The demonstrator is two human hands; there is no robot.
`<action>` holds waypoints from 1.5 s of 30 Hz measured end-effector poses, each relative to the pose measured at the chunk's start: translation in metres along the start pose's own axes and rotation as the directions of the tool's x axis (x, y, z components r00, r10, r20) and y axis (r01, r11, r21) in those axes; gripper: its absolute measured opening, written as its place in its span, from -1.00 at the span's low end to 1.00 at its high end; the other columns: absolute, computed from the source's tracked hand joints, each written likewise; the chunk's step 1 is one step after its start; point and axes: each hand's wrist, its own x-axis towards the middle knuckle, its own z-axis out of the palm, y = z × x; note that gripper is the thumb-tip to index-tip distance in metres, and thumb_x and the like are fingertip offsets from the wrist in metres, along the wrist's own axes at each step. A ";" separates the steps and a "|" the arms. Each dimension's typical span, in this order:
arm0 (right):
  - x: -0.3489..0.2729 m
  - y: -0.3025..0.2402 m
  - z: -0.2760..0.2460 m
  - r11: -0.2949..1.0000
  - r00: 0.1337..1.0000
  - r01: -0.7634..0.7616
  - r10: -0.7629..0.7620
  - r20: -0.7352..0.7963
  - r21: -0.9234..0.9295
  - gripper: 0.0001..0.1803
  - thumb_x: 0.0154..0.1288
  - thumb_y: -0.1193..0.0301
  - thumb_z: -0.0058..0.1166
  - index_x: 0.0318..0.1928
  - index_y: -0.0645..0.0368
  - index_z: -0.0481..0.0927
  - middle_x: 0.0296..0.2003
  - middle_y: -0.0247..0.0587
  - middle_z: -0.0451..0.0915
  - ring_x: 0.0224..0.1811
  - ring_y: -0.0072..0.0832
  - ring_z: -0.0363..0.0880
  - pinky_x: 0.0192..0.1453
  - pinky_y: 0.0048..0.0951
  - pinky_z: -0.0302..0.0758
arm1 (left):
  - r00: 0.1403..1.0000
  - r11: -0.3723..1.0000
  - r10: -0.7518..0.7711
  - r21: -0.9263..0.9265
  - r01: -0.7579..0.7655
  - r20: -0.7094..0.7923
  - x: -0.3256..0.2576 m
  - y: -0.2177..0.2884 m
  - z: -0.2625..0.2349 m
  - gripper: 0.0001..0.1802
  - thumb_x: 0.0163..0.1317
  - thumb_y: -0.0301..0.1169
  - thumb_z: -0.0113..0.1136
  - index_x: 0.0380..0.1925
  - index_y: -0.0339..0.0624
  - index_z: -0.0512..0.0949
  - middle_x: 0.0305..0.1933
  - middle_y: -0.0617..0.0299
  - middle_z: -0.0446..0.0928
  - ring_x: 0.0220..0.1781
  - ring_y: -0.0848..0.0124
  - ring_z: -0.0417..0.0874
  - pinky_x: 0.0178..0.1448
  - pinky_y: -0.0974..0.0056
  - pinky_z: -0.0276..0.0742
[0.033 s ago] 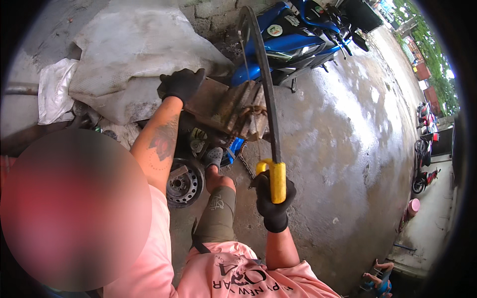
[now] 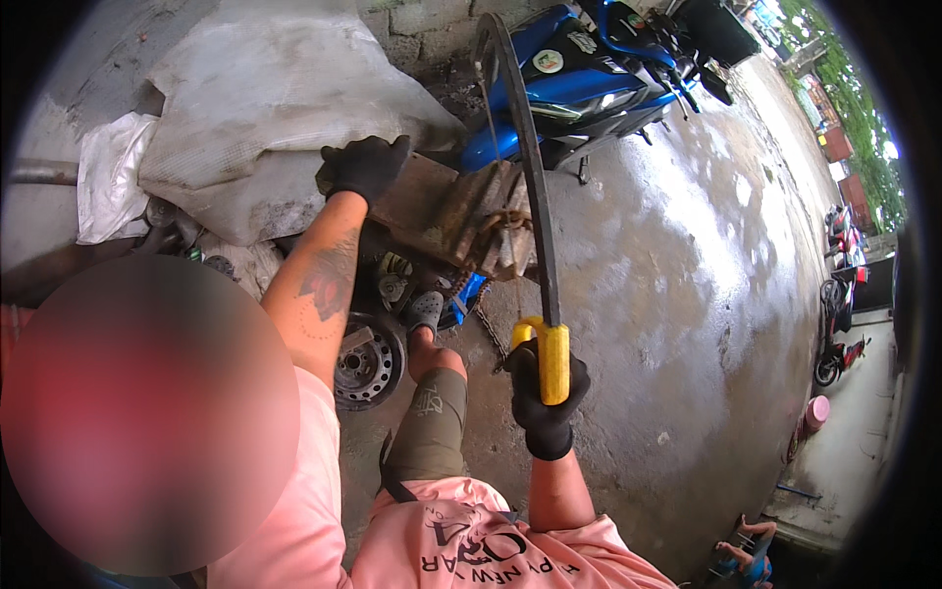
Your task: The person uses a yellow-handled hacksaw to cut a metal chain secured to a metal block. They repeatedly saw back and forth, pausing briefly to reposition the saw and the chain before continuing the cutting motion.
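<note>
Yellow hacksaw handle (image 2: 555, 365) gripped, right hand (image 2: 541, 407); left hand (image 2: 365, 169) on rusty vise (image 2: 420, 204), grip unclear.

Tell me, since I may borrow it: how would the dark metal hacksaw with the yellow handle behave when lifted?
The yellow-handled hacksaw should feel stiff, being thick-framed. Its blade looks thin, so might flex if twisted.

- A rough repair yard or workshop, open to daylight on one side, with trees (image 2: 863, 118) beyond.
- Wet, stained concrete floor (image 2: 667, 324) and a bare block wall (image 2: 422, 22).
- A hacksaw (image 2: 536, 182) at what looks like a rusty vise (image 2: 422, 201).
- A loose steel wheel (image 2: 368, 365) on the floor, a chain (image 2: 492, 332) near it.
- A blue motorbike (image 2: 579, 103) close by; more motorbikes (image 2: 831, 363) stand along the far side.
</note>
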 end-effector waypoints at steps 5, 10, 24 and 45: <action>0.052 0.001 0.030 0.996 0.998 -0.040 0.036 0.054 0.075 -0.79 0.40 0.54 0.14 -0.45 0.27 0.60 -0.58 -0.27 0.63 -0.54 -0.53 0.63 -0.42 -0.45 0.50 | 0.998 0.999 0.032 -0.015 -0.033 -0.051 0.019 -0.016 0.023 -0.46 0.50 0.02 -0.32 0.13 0.08 0.59 0.20 0.07 0.66 0.24 0.03 0.66 0.34 -0.41 0.19; -0.033 -0.004 -0.013 0.999 0.999 -0.036 0.036 0.040 -0.005 -0.87 0.31 0.47 0.21 -0.41 0.16 0.67 -0.57 -0.25 0.62 -0.54 -0.46 0.66 -0.39 -0.43 0.53 | 0.999 0.995 -0.026 -0.097 0.022 -0.036 0.022 -0.020 0.020 -0.34 0.45 0.06 -0.36 0.03 -0.07 0.69 0.19 0.04 0.68 0.24 0.02 0.66 0.37 -0.38 0.13; 0.031 0.001 0.023 0.999 0.999 0.019 -0.018 0.037 -0.026 -0.88 0.19 0.48 0.37 -0.35 0.18 0.65 -0.55 -0.15 0.58 -0.58 -0.35 0.58 -0.43 -0.36 0.51 | 0.997 0.988 0.032 -0.151 -0.043 -0.072 0.013 -0.017 0.006 -0.38 0.48 0.02 -0.35 0.04 -0.07 0.67 0.20 -0.05 0.66 0.25 -0.07 0.65 0.39 -0.35 0.18; -0.087 -0.037 -0.044 0.982 0.975 -0.186 0.187 0.120 -0.018 -0.82 0.38 0.44 0.14 -0.38 0.27 0.61 -0.52 -0.19 0.64 -0.51 -0.39 0.64 -0.34 -0.38 0.55 | 0.991 0.988 -0.035 -0.144 0.053 0.128 -0.007 -0.006 -0.029 -0.26 0.42 0.24 -0.29 0.31 0.02 0.53 0.46 0.09 0.46 0.44 -0.23 0.40 0.51 -0.21 0.20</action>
